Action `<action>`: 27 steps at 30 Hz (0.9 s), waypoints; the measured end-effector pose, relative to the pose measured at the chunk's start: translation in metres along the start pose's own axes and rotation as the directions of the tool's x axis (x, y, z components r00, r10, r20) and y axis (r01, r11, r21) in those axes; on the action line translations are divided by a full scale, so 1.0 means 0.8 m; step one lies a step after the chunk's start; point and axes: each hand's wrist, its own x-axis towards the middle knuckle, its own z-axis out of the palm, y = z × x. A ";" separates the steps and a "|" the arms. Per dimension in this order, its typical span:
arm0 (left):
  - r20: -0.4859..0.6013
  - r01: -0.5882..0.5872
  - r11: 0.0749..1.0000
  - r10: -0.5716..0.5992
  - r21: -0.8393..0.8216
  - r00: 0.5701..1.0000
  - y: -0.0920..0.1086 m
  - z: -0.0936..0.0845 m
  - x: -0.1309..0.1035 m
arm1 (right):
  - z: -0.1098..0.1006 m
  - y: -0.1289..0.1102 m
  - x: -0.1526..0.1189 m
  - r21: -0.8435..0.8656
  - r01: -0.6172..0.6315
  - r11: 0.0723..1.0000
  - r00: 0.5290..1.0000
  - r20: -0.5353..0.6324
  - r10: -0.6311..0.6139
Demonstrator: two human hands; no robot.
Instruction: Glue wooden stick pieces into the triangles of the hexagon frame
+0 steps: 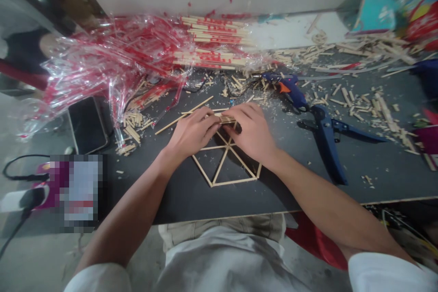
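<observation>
A spoked, many-sided frame of thin wooden sticks (pixel 234 182) lies on the dark tabletop in front of me. Over its far side, my left hand (pixel 195 130) and my right hand (pixel 251 130) meet with fingers bent. Between their fingertips is a short stack of wooden sticks (pixel 227 119), partly hidden by the fingers. Both hands are closed on this stack, the left at its left end and the right at its right end. Two loose sticks (pixel 171 125) lie beside my left hand.
A blue glue gun (pixel 290 89) and blue-handled cutters (pixel 326 141) lie to the right among cut stick pieces. Red-and-clear wrappers (pixel 119 50) and packaged chopsticks (pixel 219 59) are piled at the back. A phone (pixel 88 124) lies left.
</observation>
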 end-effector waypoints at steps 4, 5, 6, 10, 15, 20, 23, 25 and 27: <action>-0.005 -0.009 1.000 0.009 0.000 1.000 -0.001 0.001 0.000 | 0.000 0.002 0.000 -0.001 0.000 1.000 1.000 0.013 0.000; -0.005 -0.012 1.000 0.012 0.002 1.000 -0.001 0.001 0.000 | 0.000 0.002 0.000 -0.001 -0.004 1.000 1.000 0.015 0.004; -0.006 -0.014 1.000 0.014 0.004 1.000 -0.001 0.001 0.000 | 0.000 0.003 0.000 -0.002 -0.006 1.000 1.000 0.015 0.006; -0.016 -0.016 1.000 0.016 -0.001 1.000 0.000 0.001 0.000 | 0.002 0.002 0.001 0.002 -0.003 1.000 1.000 0.003 0.003; -0.021 -0.009 1.000 0.009 -0.003 1.000 0.000 0.001 0.000 | -0.015 0.006 0.006 0.015 -0.062 0.998 0.998 -0.021 0.062; -0.011 -0.020 1.000 0.020 -0.011 1.000 -0.001 -0.002 0.000 | -0.048 0.021 0.015 0.045 -0.272 0.961 0.960 -0.048 0.274; -0.018 -0.020 1.000 0.020 -0.013 1.000 0.000 -0.003 0.000 | -0.062 0.025 0.017 0.016 -0.363 0.932 0.930 0.064 0.361; -0.021 -0.018 1.000 0.018 -0.006 1.000 0.001 -0.003 0.001 | -0.066 0.025 0.017 -0.049 -0.396 0.917 0.898 0.186 0.398; -0.022 -0.014 1.000 0.014 0.001 1.000 0.002 -0.004 0.001 | -0.068 0.025 0.016 -0.120 -0.422 0.899 0.847 0.302 0.438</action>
